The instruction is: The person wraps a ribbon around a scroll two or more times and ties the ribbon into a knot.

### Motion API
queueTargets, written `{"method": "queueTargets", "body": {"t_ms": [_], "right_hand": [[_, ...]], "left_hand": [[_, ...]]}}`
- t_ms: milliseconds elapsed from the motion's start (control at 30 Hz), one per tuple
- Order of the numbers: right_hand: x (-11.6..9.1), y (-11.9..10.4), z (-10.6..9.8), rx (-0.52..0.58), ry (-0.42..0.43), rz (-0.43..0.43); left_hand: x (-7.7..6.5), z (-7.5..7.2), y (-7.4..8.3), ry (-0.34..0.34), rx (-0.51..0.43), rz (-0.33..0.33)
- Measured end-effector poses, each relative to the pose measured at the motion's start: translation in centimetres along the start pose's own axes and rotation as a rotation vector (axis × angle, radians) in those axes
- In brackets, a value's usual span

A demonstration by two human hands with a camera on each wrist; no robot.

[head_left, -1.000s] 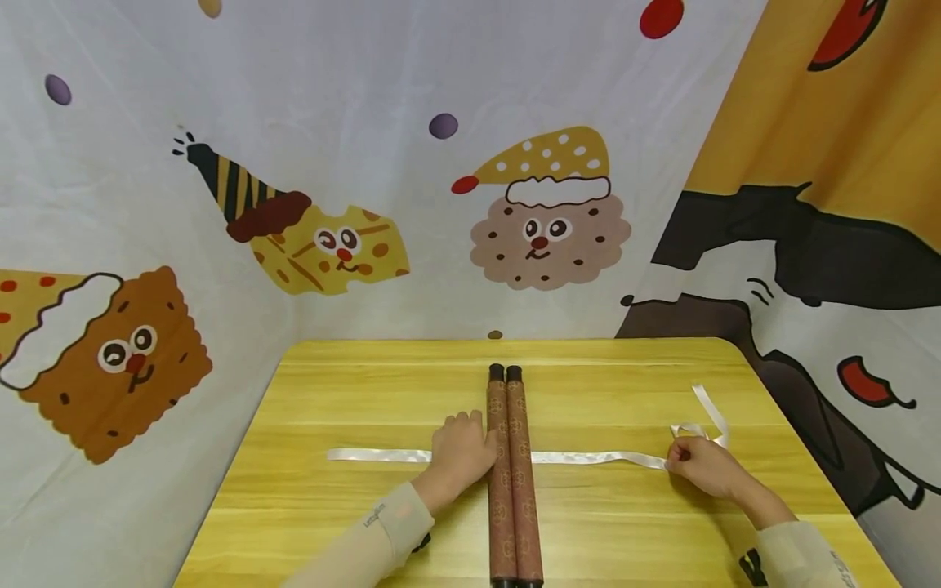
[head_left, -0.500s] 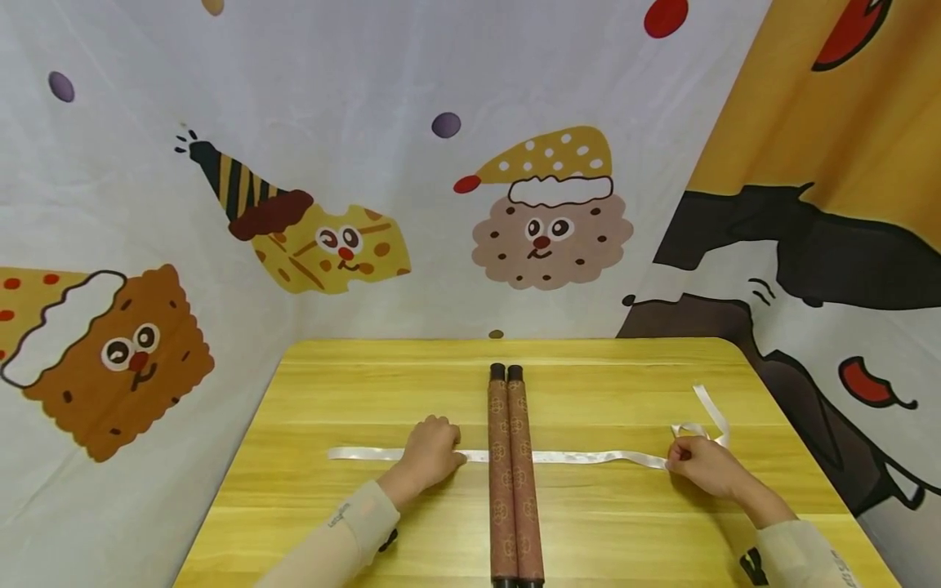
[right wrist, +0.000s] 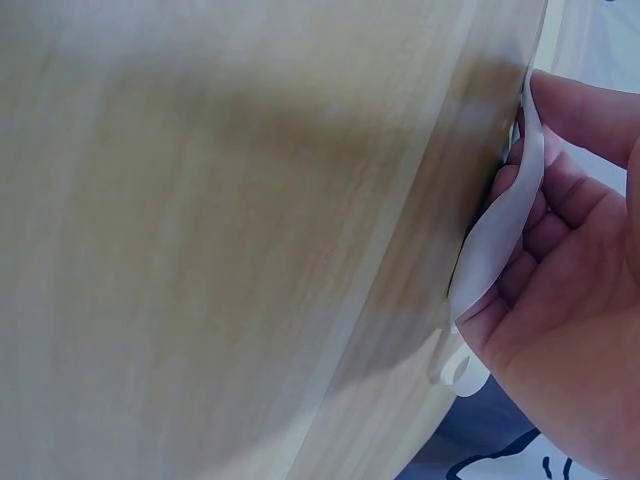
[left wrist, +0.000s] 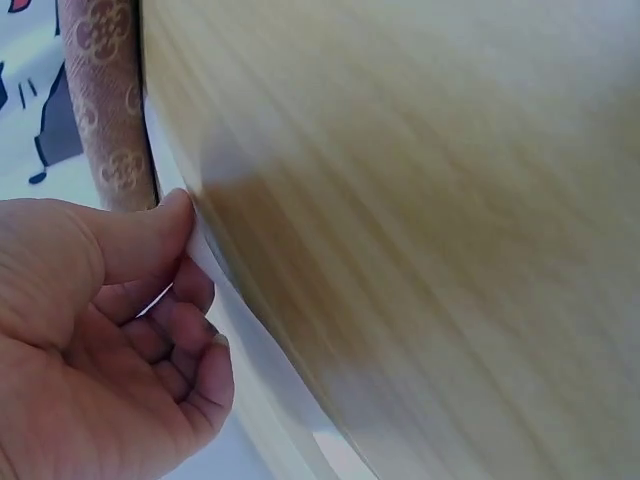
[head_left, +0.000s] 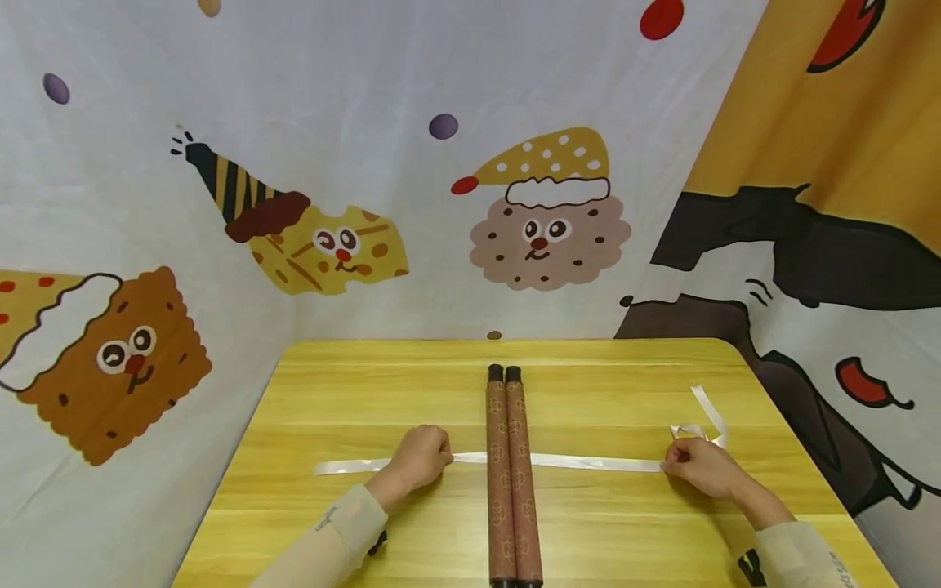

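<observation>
A left hand (head_left: pixel 415 459) and right hand (head_left: pixel 702 467) pinch a flat white ribbon (head_left: pixel 595 463), passed beneath two long brown patterned rolls (head_left: pixel 520 482) (untied so far).

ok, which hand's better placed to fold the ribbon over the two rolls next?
Right, probably: the right hand pinches the ribbon farther from the rolls, leaving a long span to fold across. The left hand pinches it close beside them, leaving a short span.
</observation>
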State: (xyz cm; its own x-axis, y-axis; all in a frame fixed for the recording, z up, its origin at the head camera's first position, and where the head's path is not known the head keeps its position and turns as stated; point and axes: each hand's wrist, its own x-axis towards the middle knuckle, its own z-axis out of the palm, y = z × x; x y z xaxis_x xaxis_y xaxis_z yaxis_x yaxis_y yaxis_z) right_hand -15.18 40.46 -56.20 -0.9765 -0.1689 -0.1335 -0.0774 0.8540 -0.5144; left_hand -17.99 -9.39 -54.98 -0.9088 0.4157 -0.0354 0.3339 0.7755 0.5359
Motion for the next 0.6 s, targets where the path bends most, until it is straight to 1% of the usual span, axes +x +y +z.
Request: {"method": "queueTargets", "body": {"t_ms": [133,267,500,600], "right_hand": [[-0.4,-0.6,-0.1,-0.045,0.002,-0.003],[-0.8,-0.9,-0.1,-0.094,-0.001,-0.011],[-1.0,-0.8,0.0,-0.078,-0.003,-0.018],[-1.0,-0.7,-0.1,-0.096,0.013,-0.034]], "left_hand": [[-0.5,-0.7,-0.7,0.003,-0.050,-0.018],[-0.7,-1.4,-1.4,0.006,-0.062,-0.045],[-1.3,-2.6,-2.7,0.046,-0.078,-0.062],[-1.6,-3.2,-3.3,0.046,-0.102,-0.090]]}}
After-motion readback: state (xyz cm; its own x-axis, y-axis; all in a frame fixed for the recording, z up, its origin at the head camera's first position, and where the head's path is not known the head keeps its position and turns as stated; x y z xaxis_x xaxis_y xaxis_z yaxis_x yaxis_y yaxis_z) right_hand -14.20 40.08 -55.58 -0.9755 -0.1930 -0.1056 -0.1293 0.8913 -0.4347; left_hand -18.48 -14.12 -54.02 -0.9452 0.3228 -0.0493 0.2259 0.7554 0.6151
